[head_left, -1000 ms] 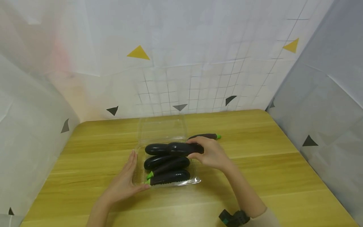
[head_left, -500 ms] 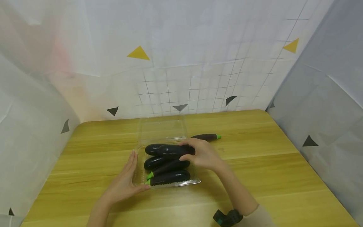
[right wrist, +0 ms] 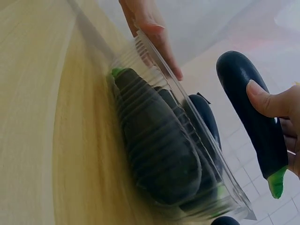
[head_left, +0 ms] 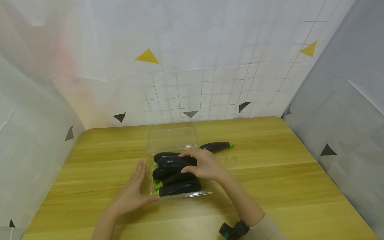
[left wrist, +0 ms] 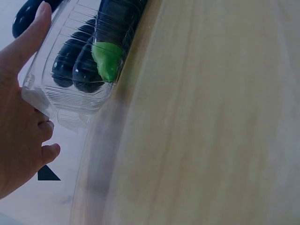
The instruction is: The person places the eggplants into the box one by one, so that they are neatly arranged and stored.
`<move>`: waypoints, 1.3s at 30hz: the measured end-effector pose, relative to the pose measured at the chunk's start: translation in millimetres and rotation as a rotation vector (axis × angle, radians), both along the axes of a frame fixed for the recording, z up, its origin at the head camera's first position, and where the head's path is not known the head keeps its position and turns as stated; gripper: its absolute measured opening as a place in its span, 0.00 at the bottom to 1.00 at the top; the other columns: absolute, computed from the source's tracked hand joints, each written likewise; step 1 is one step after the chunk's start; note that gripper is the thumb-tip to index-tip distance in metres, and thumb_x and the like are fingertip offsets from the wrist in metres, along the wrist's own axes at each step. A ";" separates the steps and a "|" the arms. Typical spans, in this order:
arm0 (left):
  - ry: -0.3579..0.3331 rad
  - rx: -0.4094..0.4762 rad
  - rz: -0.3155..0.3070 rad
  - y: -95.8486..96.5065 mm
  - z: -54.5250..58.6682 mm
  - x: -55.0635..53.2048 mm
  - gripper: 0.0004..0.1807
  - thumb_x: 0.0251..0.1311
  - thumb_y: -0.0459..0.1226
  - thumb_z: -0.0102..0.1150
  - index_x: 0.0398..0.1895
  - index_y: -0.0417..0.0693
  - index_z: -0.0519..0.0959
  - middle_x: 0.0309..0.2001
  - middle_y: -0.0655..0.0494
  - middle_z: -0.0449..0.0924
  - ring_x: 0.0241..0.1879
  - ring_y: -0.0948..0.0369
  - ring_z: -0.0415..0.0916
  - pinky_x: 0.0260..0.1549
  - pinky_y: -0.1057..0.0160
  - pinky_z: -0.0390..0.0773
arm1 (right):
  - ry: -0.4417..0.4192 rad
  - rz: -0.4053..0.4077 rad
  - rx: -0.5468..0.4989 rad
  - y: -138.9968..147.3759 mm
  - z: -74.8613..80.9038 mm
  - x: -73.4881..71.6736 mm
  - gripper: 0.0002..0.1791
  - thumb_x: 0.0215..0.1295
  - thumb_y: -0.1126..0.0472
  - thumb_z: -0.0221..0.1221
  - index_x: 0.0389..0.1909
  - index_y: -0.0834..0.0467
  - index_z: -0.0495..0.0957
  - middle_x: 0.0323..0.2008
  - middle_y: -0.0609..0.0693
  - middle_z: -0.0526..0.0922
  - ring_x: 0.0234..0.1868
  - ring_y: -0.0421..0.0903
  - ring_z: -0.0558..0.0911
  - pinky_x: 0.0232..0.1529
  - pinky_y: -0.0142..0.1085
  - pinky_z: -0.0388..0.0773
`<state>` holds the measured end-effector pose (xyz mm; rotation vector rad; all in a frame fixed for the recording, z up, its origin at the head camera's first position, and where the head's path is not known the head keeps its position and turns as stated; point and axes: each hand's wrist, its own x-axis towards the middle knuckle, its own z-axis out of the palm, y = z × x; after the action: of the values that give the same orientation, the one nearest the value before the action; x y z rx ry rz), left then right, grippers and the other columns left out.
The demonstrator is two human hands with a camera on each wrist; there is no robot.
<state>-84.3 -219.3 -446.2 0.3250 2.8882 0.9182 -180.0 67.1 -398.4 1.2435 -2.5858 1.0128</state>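
Note:
My right hand (head_left: 205, 165) pinches a dark eggplant (head_left: 172, 162) between thumb and fingers, above the other eggplants. In the right wrist view this held eggplant (right wrist: 246, 103) shows its green stem end pointing down, clear of the box wall. Several eggplants (head_left: 181, 187) lie in a clear plastic clamshell container (head_left: 195, 194). My left hand (head_left: 132, 195) holds the container's near left corner, thumb along the front and fingers along the left side. Through the ribbed wall (left wrist: 70, 98) in the left wrist view, a green eggplant stem (left wrist: 107, 58) shows.
The container's transparent lid (head_left: 172, 136) lies folded back, away from me. One more eggplant (head_left: 215, 146) lies on the wooden table (head_left: 270, 186), behind my right hand. White sheeting (head_left: 180, 43) stands around the table's back and sides.
My right hand has moved left with its eggplant, further over the container, uncovering more of the eggplant on the table. The left hand has stayed in place.

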 end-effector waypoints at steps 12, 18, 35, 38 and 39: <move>0.004 -0.001 -0.001 -0.1 -0.5 0.4 0.70 0.43 0.70 0.62 0.77 0.43 0.35 0.77 0.48 0.26 0.73 0.41 0.37 0.64 0.37 0.52 | -0.016 0.007 0.061 -15.2 -2.7 -0.4 0.25 0.53 0.51 0.71 0.52 0.52 0.81 0.49 0.45 0.83 0.53 0.44 0.80 0.53 0.40 0.76; -0.004 0.005 0.000 0.0 0.2 0.9 0.70 0.43 0.70 0.62 0.77 0.44 0.34 0.77 0.48 0.25 0.73 0.42 0.36 0.64 0.38 0.53 | -0.036 0.001 0.099 -19.3 -8.1 -2.8 0.25 0.52 0.50 0.71 0.52 0.50 0.80 0.51 0.44 0.83 0.55 0.43 0.79 0.54 0.38 0.76; 0.004 -0.002 -0.004 -0.9 -1.0 0.4 0.69 0.43 0.71 0.60 0.77 0.45 0.34 0.77 0.50 0.25 0.72 0.40 0.38 0.63 0.36 0.54 | 0.013 0.029 0.171 -20.6 -25.8 -4.8 0.24 0.55 0.59 0.70 0.55 0.48 0.79 0.53 0.44 0.81 0.54 0.44 0.78 0.47 0.37 0.79; 0.007 -0.010 -0.005 -1.1 -1.3 0.4 0.69 0.43 0.71 0.60 0.77 0.45 0.34 0.77 0.49 0.25 0.72 0.40 0.38 0.63 0.36 0.54 | 0.038 0.039 0.152 -20.8 -26.3 -5.0 0.24 0.54 0.59 0.71 0.54 0.48 0.79 0.54 0.44 0.80 0.55 0.44 0.78 0.46 0.37 0.80; 0.007 -0.010 -0.006 -1.2 -1.2 0.4 0.69 0.43 0.71 0.60 0.77 0.45 0.34 0.77 0.49 0.25 0.72 0.40 0.37 0.63 0.36 0.54 | 0.047 0.037 0.146 -20.9 -26.4 -5.0 0.24 0.54 0.59 0.71 0.54 0.48 0.80 0.53 0.44 0.80 0.55 0.44 0.78 0.46 0.36 0.79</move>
<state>-83.9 -220.5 -447.4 0.3363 2.8956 0.9026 -185.0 46.3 -424.8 1.3353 -2.6509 0.8027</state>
